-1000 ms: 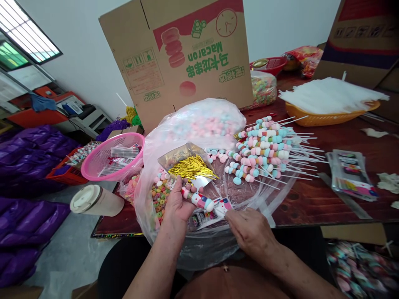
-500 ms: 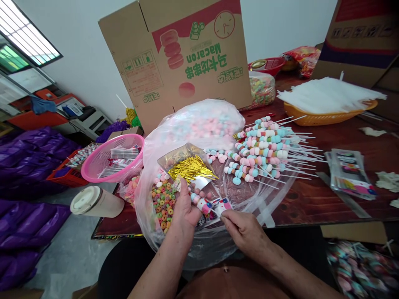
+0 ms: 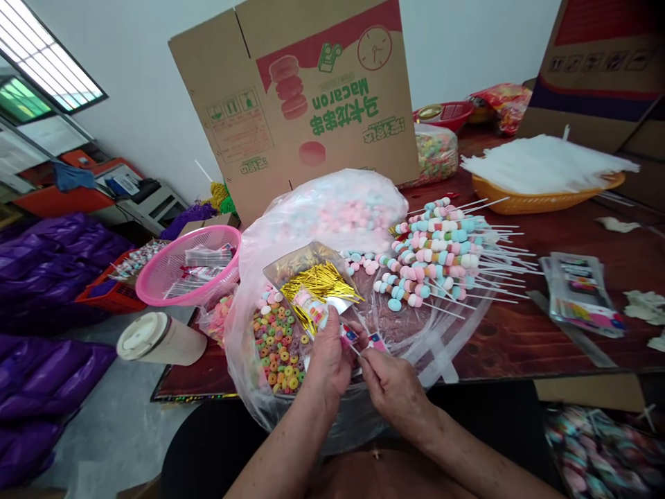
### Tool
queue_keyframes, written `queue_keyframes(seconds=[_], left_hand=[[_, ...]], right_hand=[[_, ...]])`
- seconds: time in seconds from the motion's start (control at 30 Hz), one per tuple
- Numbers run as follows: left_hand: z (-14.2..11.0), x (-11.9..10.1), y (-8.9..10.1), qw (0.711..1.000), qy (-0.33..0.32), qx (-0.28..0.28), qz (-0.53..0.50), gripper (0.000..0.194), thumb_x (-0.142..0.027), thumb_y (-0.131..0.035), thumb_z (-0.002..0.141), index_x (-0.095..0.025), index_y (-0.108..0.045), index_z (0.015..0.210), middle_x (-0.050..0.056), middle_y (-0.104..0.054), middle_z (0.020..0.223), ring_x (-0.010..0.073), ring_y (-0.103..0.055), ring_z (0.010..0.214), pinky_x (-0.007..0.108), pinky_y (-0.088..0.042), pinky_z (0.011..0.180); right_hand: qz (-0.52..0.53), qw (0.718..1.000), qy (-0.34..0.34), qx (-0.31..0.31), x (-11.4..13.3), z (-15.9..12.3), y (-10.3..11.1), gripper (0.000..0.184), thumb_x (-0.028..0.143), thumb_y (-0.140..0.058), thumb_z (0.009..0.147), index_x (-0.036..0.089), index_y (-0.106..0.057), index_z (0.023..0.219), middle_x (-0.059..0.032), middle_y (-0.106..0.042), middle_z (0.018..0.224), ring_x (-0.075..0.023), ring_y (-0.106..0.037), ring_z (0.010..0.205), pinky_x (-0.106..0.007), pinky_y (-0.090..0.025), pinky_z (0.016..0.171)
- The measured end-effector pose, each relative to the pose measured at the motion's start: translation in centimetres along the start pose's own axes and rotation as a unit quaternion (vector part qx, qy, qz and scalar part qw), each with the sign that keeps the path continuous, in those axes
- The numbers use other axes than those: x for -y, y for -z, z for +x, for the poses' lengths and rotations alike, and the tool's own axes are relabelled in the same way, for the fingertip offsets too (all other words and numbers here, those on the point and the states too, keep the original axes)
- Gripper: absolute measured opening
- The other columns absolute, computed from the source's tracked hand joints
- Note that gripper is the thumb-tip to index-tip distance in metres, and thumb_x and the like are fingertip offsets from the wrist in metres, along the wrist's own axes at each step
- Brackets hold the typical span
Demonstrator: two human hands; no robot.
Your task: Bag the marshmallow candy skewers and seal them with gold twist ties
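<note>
My left hand is closed round a marshmallow skewer in a clear printed wrapper, its far end pointing up and left over gold twist ties. The thumb lies along the top of the wrapper. Close beside it, my right hand pinches the white stick at the skewer's near end. Part of the skewer is hidden by my left fingers. A printed wrapper shows just beyond my right fingertips. Ring-shaped candies lie left of my hands, and several marshmallow skewers are piled to the right.
A large plastic bag of marshmallows rests before an upright carton. At left are a pink basket and a lidded cup. Flat wrappers and a yellow basket of white sticks are at right.
My left hand has moved right, closer to my right hand, and its grip is now further down the wrapped skewer. More of the skewer's far end shows above the thumb.
</note>
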State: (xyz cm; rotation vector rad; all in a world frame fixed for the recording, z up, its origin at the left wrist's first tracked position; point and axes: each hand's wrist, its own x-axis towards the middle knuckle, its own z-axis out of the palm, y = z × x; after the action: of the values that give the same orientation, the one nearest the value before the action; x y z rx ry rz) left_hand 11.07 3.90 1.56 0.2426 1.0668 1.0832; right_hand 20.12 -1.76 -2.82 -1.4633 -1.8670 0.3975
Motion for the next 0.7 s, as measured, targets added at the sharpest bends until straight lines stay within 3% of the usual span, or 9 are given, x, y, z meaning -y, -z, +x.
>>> queue_keyframes(seconds=[0.1, 0.23, 0.33, 0.4, 0.47, 0.53, 0.57, 0.63, 0.7], left_hand=[[0.0, 0.8, 0.5, 0.999, 0.024, 0.008, 0.041, 0.039, -0.054, -0.058, 0.074, -0.015, -0.055, 0.069, 0.003, -0.061, 0.059, 0.0158, -0.060, 0.059, 0.030, -0.049, 0.065], [0.5, 1.6, 1.5, 0.983, -0.043, 0.053, 0.168, 0.046, -0.058, -0.051, 0.075, -0.014, -0.058, 0.066, 0.006, -0.065, 0.064, 0.0197, -0.062, 0.069, 0.031, -0.046, 0.071], [0.5, 1.8, 2.0, 0.950, -0.081, 0.077, 0.291, 0.048, -0.058, -0.044, 0.079, -0.014, -0.062, 0.074, 0.006, -0.067, 0.069, 0.0201, -0.061, 0.072, 0.030, -0.045, 0.072], [-0.2, 1.2, 2.2, 0.903, -0.114, 0.098, 0.402, 0.050, -0.056, -0.035, 0.084, -0.015, -0.063, 0.075, 0.006, -0.067, 0.070, 0.0194, -0.060, 0.072, 0.029, -0.044, 0.070], [-1.6, -0.3, 2.4, 0.807, -0.163, 0.152, 0.547, 0.052, -0.051, -0.028, 0.088, -0.016, -0.064, 0.074, 0.006, -0.066, 0.069, 0.0186, -0.059, 0.069, 0.028, -0.043, 0.066], [-3.3, -2.8, 2.8, 0.657, -0.248, 0.205, 0.682, 0.047, -0.046, -0.031, 0.089, -0.018, -0.065, 0.076, 0.005, -0.066, 0.069, 0.0184, -0.058, 0.067, 0.028, -0.041, 0.064], [-4.0, -4.3, 2.9, 0.572, -0.319, 0.195, 0.730, 0.042, -0.045, -0.036, 0.088, -0.018, -0.066, 0.076, 0.006, -0.066, 0.069, 0.0194, -0.058, 0.068, 0.030, -0.041, 0.066], [-4.7, -7.3, 3.3, 0.436, -0.465, 0.084, 0.766, 0.032, -0.042, -0.045, 0.085, -0.020, -0.067, 0.091, 0.010, -0.068, 0.086, 0.0250, -0.059, 0.082, 0.039, -0.040, 0.078], [-4.3, -9.3, 3.6, 0.328, -0.514, 0.019, 0.792, 0.041, -0.044, -0.056, 0.079, -0.021, -0.058, 0.112, 0.016, -0.059, 0.116, 0.0344, -0.048, 0.110, 0.053, -0.028, 0.094]], right_hand=[[-0.033, 0.999, 0.016, -0.030, 0.4, 0.2, -0.5, 0.028, 0.017, -0.031, 0.086, 0.016, -0.052, 0.067, -0.0048, -0.059, 0.057, -0.0152, -0.056, 0.050, -0.025, -0.029, 0.049], [-0.046, 0.998, 0.028, -0.040, 0.7, 0.4, -1.2, 0.026, 0.014, -0.033, 0.084, 0.016, -0.051, 0.065, -0.0051, -0.059, 0.056, -0.0156, -0.056, 0.050, -0.026, -0.029, 0.049], [-0.023, 0.998, 0.026, -0.047, 0.6, 0.5, -1.7, 0.022, 0.012, -0.033, 0.081, 0.016, -0.051, 0.069, -0.0060, -0.061, 0.058, -0.0157, -0.056, 0.050, -0.025, -0.031, 0.049], [0.009, 0.998, 0.024, -0.053, 0.1, 0.7, -1.7, 0.021, 0.011, -0.033, 0.080, 0.017, -0.050, 0.070, -0.0059, -0.060, 0.059, -0.0154, -0.056, 0.051, -0.024, -0.032, 0.049], [0.045, 0.998, 0.032, -0.043, -0.6, 1.0, -1.0, 0.021, 0.012, -0.033, 0.082, 0.017, -0.049, 0.071, -0.0051, -0.060, 0.061, -0.0150, -0.056, 0.053, -0.024, -0.035, 0.050], [0.070, 0.997, 0.039, -0.013, -1.5, 1.4, 0.4, 0.022, 0.017, -0.034, 0.087, 0.018, -0.048, 0.070, -0.0031, -0.058, 0.061, -0.0142, -0.054, 0.055, -0.023, -0.036, 0.051], [0.077, 0.996, 0.039, 0.008, -1.8, 1.7, 1.3, 0.023, 0.020, -0.035, 0.088, 0.019, -0.048, 0.070, -0.0020, -0.056, 0.060, -0.0136, -0.053, 0.055, -0.023, -0.036, 0.052], [0.088, 0.994, 0.042, 0.050, -2.1, 2.1, 3.2, 0.026, 0.024, -0.036, 0.090, 0.019, -0.046, 0.067, -0.0002, -0.053, 0.059, -0.0124, -0.050, 0.054, -0.022, -0.035, 0.052], [0.099, 0.989, 0.061, 0.092, -1.9, 2.6, 4.9, 0.028, 0.025, -0.035, 0.092, 0.019, -0.044, 0.066, 0.0005, -0.051, 0.059, -0.0115, -0.049, 0.056, -0.021, -0.035, 0.052]])
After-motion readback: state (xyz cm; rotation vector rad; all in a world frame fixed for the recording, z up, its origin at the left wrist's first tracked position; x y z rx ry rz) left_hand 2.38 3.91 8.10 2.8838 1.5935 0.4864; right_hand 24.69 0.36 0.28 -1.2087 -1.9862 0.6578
